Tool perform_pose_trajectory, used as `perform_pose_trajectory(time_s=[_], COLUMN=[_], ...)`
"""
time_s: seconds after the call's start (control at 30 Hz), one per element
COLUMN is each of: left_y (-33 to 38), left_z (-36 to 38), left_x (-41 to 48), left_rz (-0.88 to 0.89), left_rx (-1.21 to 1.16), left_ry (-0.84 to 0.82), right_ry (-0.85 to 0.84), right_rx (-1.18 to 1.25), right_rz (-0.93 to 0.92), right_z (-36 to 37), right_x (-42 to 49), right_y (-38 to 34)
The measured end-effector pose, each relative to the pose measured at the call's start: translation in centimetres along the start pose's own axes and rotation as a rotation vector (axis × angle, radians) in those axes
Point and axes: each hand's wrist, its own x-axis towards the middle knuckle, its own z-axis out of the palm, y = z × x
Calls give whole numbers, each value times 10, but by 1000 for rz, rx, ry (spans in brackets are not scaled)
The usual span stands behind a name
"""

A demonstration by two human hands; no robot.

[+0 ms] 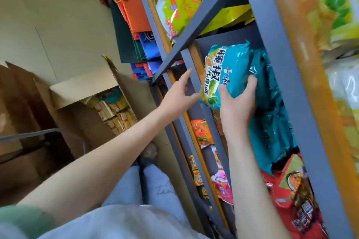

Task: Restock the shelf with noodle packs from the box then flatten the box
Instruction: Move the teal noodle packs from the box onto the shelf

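Your right hand [238,103] gripped the noodle pack [227,72], left hand [177,93] spread; it needed sliding flush against the teal stack [272,114].

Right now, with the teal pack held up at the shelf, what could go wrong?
The right hand grips the teal noodle pack by its lower end only, and the left hand is open beside it, so the pack might slip and fall.
The shelved teal packs look loosely stacked; pushing this one in could topple them.
The grey brace crosses just above and might snag it.
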Motion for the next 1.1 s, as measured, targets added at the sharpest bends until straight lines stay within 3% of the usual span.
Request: perform_pose_trajectory(time_s=[0.23,0.43,0.7,0.87,0.97,1.1], left_y=[25,36,40,30,25,28], left_z=[21,31,43,47,45,45], left_x=[23,31,50,53,51,51], left_rz=[54,145,303,376,359,337], left_rx=[-92,-184,410,486,557,730], left_ry=[-60,-64,9,110,45,-25], right_ry=[9,111,59,-79,-181,-121], right_rx=[-233,-508,-544,-496,-559,-651], right_rz=[-45,-293,-134,-87,-20,-11], right_z=[2,-1,-10,-13,-14,-9], right_x=[1,-7,28,53,63,67], right_y=[-3,-18,-1,4,11,23])
